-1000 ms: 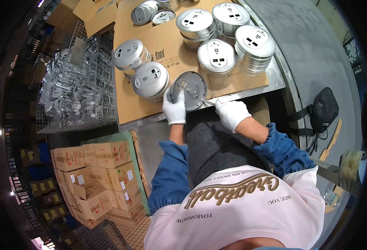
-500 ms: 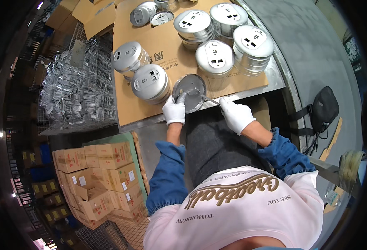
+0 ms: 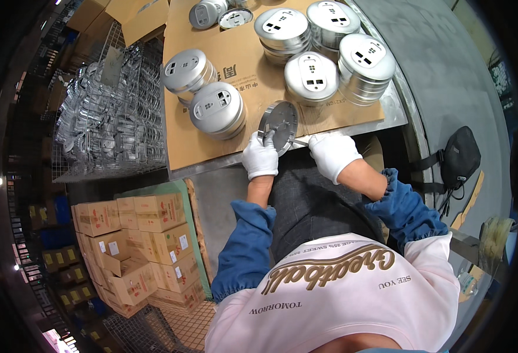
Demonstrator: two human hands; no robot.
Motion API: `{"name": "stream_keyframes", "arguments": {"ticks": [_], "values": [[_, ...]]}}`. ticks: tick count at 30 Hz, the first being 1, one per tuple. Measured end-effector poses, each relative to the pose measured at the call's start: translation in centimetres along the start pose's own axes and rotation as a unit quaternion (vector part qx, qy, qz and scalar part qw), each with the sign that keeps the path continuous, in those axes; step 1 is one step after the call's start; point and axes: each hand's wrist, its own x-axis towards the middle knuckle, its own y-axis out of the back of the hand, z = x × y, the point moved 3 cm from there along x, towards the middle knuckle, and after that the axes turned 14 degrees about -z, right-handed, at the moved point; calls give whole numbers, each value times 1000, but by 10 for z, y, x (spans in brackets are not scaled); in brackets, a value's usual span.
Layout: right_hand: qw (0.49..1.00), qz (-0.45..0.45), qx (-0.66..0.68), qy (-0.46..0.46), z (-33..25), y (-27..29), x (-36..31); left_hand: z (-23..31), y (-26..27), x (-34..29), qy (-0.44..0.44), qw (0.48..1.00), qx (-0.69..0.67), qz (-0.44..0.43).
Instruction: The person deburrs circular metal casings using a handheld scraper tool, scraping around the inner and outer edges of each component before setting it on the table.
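Observation:
My left hand (image 3: 261, 156), in a white glove, grips the left edge of a round grey metal disc (image 3: 283, 125) with its thumb over the rim. The disc is tilted, and its recessed face shows small raised fittings. In my gloved right hand (image 3: 333, 155) is a thin flat metal tool (image 3: 299, 142); its far end meets the disc's lower right rim. Exactly what kind of tool it is I cannot make out. Left of the disc stands a short stack of silver round covers (image 3: 216, 112) with cut-outs on top. Another stack (image 3: 310, 77) stands to its right.
Brown cardboard (image 3: 182, 150) covers the metal-edged table. More silver stacks (image 3: 366, 65) stand along its right and far sides. A wire basket (image 3: 109, 117) full of metal parts is at the left, above stacked cartons (image 3: 141, 253). A black bag (image 3: 460, 157) lies at the right.
The disc has tipped steeper and shifted slightly right, with my left hand still on it. My right hand has turned a little, and less of the tool shows. The view has shifted slightly.

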Motion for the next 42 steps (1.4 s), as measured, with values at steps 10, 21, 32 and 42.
{"name": "stream_keyframes", "arguments": {"ticks": [10,21,32,42], "values": [[998,-23,-56,24,-8,28,13,26,10,12,44,993,89,-66],[980,-150,-111,66,-10,55,35,22,9,27,55,990,83,-96],[987,-127,-71,65,-4,27,29,-6,0,36,89,992,-32,-79],[999,38,11,17,27,-54,2,3,6,27,113,991,-26,-64]]}}
